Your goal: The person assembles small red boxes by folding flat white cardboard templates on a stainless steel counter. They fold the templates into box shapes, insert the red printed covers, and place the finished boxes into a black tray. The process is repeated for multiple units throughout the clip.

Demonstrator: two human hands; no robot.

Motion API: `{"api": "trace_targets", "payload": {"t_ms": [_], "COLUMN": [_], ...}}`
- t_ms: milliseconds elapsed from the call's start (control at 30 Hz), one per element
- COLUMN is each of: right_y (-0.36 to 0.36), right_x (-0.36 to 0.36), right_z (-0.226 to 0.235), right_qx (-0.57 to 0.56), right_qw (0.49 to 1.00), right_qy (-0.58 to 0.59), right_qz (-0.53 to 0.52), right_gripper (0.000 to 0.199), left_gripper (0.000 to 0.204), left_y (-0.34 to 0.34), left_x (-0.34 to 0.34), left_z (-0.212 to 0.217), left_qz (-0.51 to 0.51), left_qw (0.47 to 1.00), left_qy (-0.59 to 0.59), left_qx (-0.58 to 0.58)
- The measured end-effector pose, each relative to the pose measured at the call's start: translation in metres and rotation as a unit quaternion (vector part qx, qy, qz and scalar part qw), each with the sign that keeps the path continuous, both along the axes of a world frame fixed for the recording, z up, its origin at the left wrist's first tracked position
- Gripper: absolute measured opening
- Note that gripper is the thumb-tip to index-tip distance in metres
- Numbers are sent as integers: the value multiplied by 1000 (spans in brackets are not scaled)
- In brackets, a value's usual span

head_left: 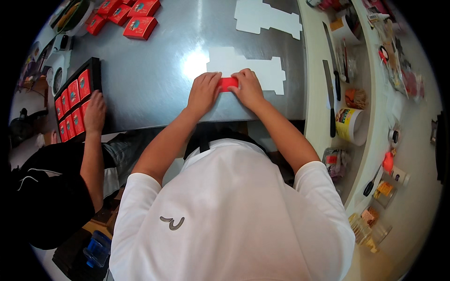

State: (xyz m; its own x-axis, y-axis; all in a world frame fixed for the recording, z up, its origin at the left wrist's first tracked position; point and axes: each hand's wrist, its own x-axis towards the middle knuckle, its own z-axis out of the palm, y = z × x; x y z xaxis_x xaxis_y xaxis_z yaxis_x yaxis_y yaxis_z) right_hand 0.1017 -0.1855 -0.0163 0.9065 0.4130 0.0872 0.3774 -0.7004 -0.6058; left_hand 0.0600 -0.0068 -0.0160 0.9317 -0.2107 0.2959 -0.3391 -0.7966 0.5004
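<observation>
A small red box [228, 83] lies on the steel table [154, 79], pinched between both my hands. My left hand [203, 92] presses its left end, and my right hand [248, 87] covers its right end. Only the box's red middle shows between my fingers. Just beyond the hands a flat white die-cut cardboard sheet [262, 70] lies on the table, and a second white sheet [267, 18] lies farther back.
A co-worker's hand [95, 112] rests on a black tray [96, 63] filled with red boxes at the left. Several more red boxes [139, 27] sit at the far left. To the right a cream shelf holds long knives [329, 93], a tape roll [350, 125] and jars.
</observation>
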Motion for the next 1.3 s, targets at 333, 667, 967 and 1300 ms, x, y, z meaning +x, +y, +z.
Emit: {"api": "trace_targets", "payload": {"t_ms": [333, 667, 967, 1300], "right_y": [-16, 2, 22, 30], "right_x": [-22, 9, 100, 89], "right_z": [-10, 17, -12, 8], "right_qx": [54, -177, -92, -75], "right_qw": [994, 960, 992, 994], "right_qy": [-6, 216, -72, -30], "right_qz": [93, -12, 39, 69], "right_gripper": [14, 32, 79, 29], "left_gripper": [17, 59, 66, 64], "left_y": [12, -12, -10, 15], "left_x": [-11, -26, -42, 47], "left_z": [-12, -1, -8, 13], "left_qz": [-70, -132, -113, 49], "left_qw": [990, 973, 976, 998], "left_qy": [121, 53, 147, 33], "left_qx": [-34, 184, 119, 16]}}
